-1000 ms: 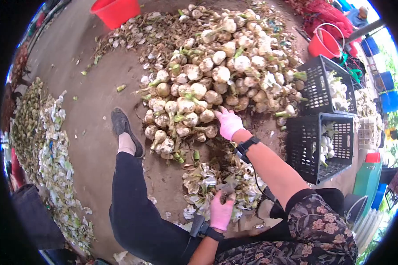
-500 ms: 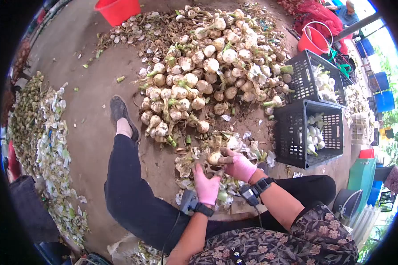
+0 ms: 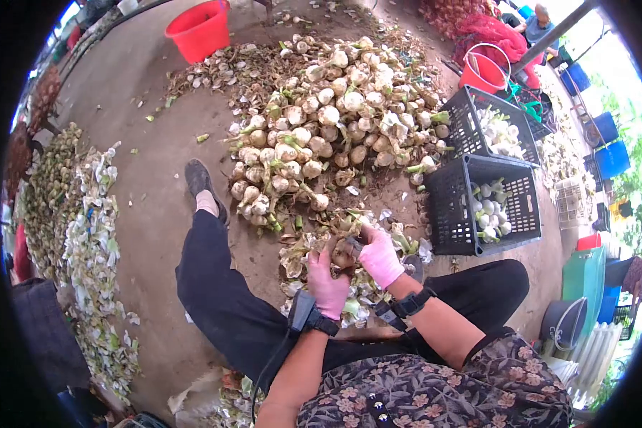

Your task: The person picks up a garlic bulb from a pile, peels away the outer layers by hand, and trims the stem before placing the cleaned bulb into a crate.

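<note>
My left hand (image 3: pixel 328 284), in a pink glove, has its fingers closed around the near left side of a garlic bulb (image 3: pixel 343 258). My right hand (image 3: pixel 379 260), also gloved in pink, grips the same bulb from the right, with the fingertips partly hiding it. Both hands are above a litter of peeled skins and leaves (image 3: pixel 292 260) on the ground. Just beyond them lies a big heap of untrimmed garlic bulbs (image 3: pixel 328 114) with stalks and roots. Each wrist wears a strapped dark device.
Two black crates (image 3: pixel 449 207) holding cleaned white garlic stand to the right of the heap. A red tub (image 3: pixel 199 32) and a red bucket (image 3: pixel 481 73) are farther back. Skins (image 3: pixel 89 242) form a strip at left. Another person (image 3: pixel 538 28) sits at the far right.
My left hand has closed in on the garlic bulb, which my right hand held before. The view has shifted, so the heap and crates appear a little farther left.
</note>
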`<state>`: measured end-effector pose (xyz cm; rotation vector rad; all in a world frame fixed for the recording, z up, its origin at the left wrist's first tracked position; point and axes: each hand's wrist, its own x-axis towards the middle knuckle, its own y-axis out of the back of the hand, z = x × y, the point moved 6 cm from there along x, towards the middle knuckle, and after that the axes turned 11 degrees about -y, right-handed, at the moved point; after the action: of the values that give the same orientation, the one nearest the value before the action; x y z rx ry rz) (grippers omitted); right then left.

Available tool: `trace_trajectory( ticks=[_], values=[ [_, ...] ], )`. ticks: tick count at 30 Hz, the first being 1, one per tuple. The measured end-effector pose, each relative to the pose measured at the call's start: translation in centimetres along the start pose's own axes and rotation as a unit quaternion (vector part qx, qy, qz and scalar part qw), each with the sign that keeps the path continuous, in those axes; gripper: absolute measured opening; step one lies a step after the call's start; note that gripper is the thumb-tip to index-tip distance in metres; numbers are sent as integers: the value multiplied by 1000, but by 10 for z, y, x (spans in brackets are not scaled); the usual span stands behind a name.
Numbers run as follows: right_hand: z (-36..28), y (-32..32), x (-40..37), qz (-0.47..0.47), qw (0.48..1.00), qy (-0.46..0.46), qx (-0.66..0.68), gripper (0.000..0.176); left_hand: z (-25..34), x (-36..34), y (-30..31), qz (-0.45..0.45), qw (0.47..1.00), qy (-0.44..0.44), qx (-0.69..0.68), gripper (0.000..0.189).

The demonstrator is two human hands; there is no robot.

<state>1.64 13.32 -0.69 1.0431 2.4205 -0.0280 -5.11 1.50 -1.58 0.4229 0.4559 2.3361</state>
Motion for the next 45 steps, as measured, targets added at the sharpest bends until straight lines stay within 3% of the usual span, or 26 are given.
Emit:
trace_trajectory(
  ticks=[5,9,12,14,17,21,22,23,24,25,28,32,36,38,42,45],
  values=[
    [1,-2,-2,4,999,-32,-42,28,-15,-9,-6,18,999,-15,30,67],
    [14,2,7,-35,998,10,-43,23,-6,-2,-1,-2,1000,16,11,70],
    [-8,7,-5,-16,996,32,-84,27,-4,-1,-3,-26,998,36,-48,69],
    [3,10,-1,-6,997,31,-77,28,-10,-3,-12,-20,961,91,-260,66],
    [15,18,1,6,998,19,-63,31,-13,-3,-15,-41,943,103,-314,63],
    [12,23,0,-4,999,25,-45,31,-4,-2,-14,-41,947,90,-306,66],
    [12,23,-1,-1,999,24,-44,31,3,-1,-8,-36,975,48,-212,67],
    [11,20,-1,-29,998,-1,49,31,11,1,-3,-30,993,5,-115,68],
    [11,16,-1,-56,988,-25,141,32,10,1,-5,-32,993,3,-116,68],
    [7,17,-1,-20,998,9,56,33,10,-1,-5,-23,997,-21,-75,69],
    [18,16,3,57,998,12,-40,29,10,-5,-1,-15,999,-41,-3,69],
    [1,17,-4,53,979,-4,-198,25,8,-3,1,-12,1000,-15,-20,71],
    [-1,17,-5,30,981,88,-173,24,4,0,0,-11,999,-33,-18,69],
    [0,19,-7,40,992,94,-77,26,-7,0,-9,-19,965,67,-253,68],
    [7,26,-2,53,991,23,-117,30,-1,-1,-9,-32,931,102,-349,65],
    [3,24,-4,0,1000,27,-16,28,-4,-3,-12,-27,934,96,-342,66]
  ],
)
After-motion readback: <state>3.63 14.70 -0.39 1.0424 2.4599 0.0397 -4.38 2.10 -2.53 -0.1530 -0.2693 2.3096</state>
